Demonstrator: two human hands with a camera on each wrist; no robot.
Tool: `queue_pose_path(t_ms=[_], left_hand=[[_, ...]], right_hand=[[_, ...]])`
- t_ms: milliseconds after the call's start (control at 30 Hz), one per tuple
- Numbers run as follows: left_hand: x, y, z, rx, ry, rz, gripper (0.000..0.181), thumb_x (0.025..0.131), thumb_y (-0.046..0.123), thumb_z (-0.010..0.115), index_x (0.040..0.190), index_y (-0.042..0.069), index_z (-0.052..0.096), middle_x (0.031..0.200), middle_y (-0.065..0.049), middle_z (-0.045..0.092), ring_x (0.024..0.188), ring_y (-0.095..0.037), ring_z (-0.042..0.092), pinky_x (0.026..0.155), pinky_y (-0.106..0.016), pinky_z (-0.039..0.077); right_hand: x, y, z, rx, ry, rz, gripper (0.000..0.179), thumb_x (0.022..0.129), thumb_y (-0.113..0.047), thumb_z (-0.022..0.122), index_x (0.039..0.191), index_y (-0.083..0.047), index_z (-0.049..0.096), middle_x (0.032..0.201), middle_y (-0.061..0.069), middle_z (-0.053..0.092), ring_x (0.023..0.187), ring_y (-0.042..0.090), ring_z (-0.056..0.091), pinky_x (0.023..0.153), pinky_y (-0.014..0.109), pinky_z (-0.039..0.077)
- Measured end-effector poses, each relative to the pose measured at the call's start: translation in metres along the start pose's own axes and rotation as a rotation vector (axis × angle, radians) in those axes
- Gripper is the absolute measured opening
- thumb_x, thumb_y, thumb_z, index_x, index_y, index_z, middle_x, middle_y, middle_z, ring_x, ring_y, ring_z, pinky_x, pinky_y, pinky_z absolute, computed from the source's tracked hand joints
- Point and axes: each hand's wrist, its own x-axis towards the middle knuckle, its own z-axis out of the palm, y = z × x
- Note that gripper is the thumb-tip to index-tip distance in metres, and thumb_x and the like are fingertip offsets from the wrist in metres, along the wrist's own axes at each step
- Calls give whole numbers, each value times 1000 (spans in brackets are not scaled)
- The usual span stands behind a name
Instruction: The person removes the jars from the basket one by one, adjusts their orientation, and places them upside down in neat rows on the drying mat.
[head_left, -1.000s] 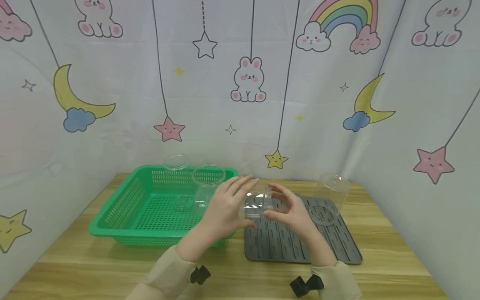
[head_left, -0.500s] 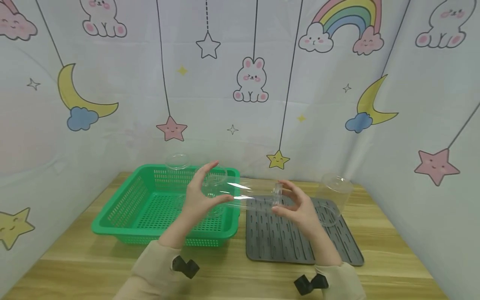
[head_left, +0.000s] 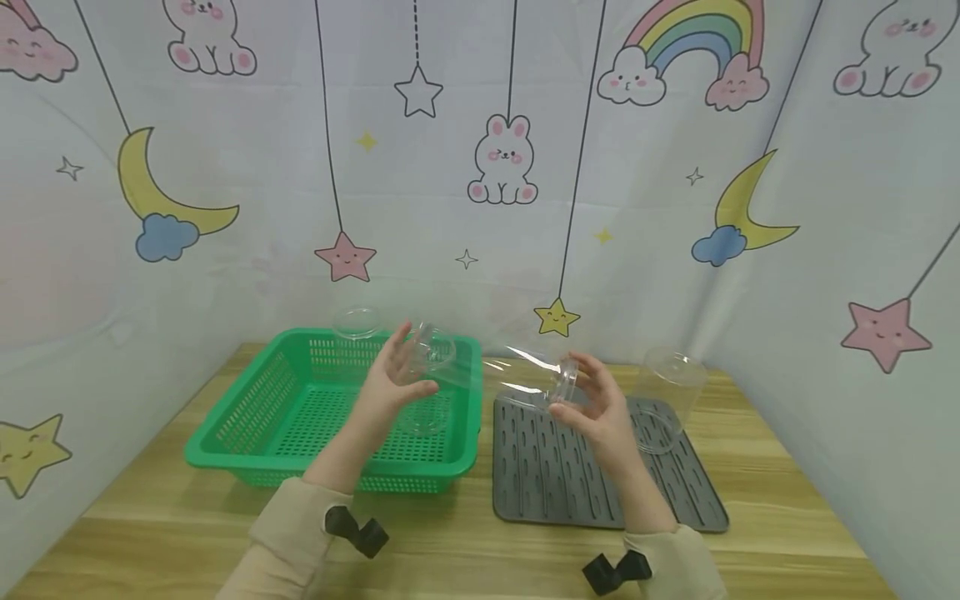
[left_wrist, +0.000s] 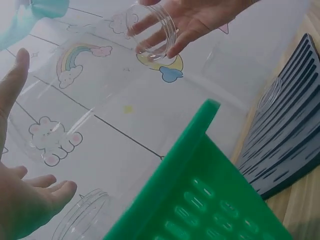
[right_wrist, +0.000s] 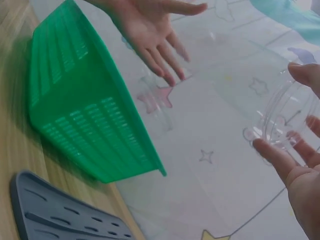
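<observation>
A long clear jar (head_left: 517, 371) hangs sideways over the basket and the drying mat, its left end raised. My right hand (head_left: 596, 404) grips it by the ridged rim (right_wrist: 280, 120) at its right end, thumb and fingers around the ring. My left hand (head_left: 386, 392) is spread beside the far end, fingers mostly straight; whether it touches the clear wall I cannot tell. Another clear jar (head_left: 423, 417) stands in the green basket (head_left: 330, 468), partly hidden behind the left hand and held jar. One more clear jar (head_left: 667, 400) stands on the grey drying mat (head_left: 558, 475).
The basket sits on the left of the wooden table (head_left: 480, 550), the mat on the right. A round clear rim (head_left: 356, 322) shows at the basket's back edge. Behind everything hangs a printed curtain (head_left: 420, 192).
My left hand has drawn away to the left, uncovering more of the jar. The right hand has shifted slightly right, and the jar's left end has tipped up.
</observation>
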Motion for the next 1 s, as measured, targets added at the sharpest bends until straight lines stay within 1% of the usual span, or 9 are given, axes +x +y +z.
queue_pose_path(t_ms=[67, 167, 267, 367, 467, 567, 700, 833, 1000], left_hand=[[1, -1, 0, -55, -46, -6, 112, 79, 31, 82, 158, 14, 5, 163, -15, 15, 149, -38, 19, 120, -56, 18], [3, -4, 0, -155, -113, 12, 106, 86, 31, 76, 158, 12, 2, 162, -22, 13, 148, -40, 19, 120, -55, 16], [5, -5, 1, -238, -134, 14, 100, 89, 27, 73, 157, 7, 2, 161, -25, 11, 146, -37, 26, 121, -51, 17], [5, -5, 4, -291, -113, 4, 103, 86, 26, 76, 156, 2, 4, 160, -27, 12, 137, -23, 44, 119, -43, 25], [6, -5, 8, -324, -96, 12, 100, 85, 22, 77, 155, 0, 9, 159, -28, 16, 125, -10, 54, 115, -35, 34], [7, -5, 12, -367, -84, 34, 91, 88, 15, 73, 154, -2, 12, 156, -26, 24, 129, -18, 54, 110, -29, 41], [9, -3, 17, -435, -34, 49, 83, 88, 11, 72, 151, 0, 19, 150, -19, 34, 126, -20, 57, 103, -28, 48], [9, -3, 21, -473, 17, 54, 80, 85, 14, 77, 147, 4, 28, 139, -7, 47, 120, -16, 61, 102, -31, 50], [10, -3, 23, -492, 59, 52, 82, 85, 11, 76, 150, 3, 25, 134, -2, 52, 122, -21, 60, 103, -33, 49]], right_hand=[[0, 3, 3, 29, -7, -20, 67, 81, 13, 64, 142, 0, 38, 132, -6, 49, 117, 10, 55, 88, 25, 56], [-1, 7, 9, 71, -22, -46, 67, 82, 12, 64, 142, -4, 40, 132, -2, 50, 117, 9, 55, 89, 26, 56], [-2, 9, 14, 115, -31, -71, 65, 83, 10, 64, 141, -9, 41, 132, -1, 50, 118, 10, 55, 90, 27, 55], [-2, 10, 19, 139, -31, -67, 64, 84, 7, 64, 141, -13, 41, 131, -4, 51, 118, 9, 55, 88, 27, 56], [-3, 12, 23, 130, -35, -50, 64, 86, 7, 62, 142, -8, 37, 131, -7, 51, 119, 9, 54, 84, 27, 57], [-2, 14, 26, 133, -52, -31, 64, 86, 7, 62, 142, -8, 35, 132, -6, 49, 121, 9, 53, 86, 30, 57], [-2, 16, 29, 151, -69, -2, 64, 86, 4, 64, 141, -8, 33, 133, 0, 47, 120, 9, 52, 89, 33, 57], [-1, 19, 29, 160, -73, 12, 68, 87, 2, 63, 143, 3, 25, 133, 1, 46, 121, 9, 52, 89, 31, 56], [0, 22, 30, 157, -83, 39, 66, 88, 0, 63, 143, 0, 27, 134, 1, 45, 124, 12, 51, 89, 29, 55]])
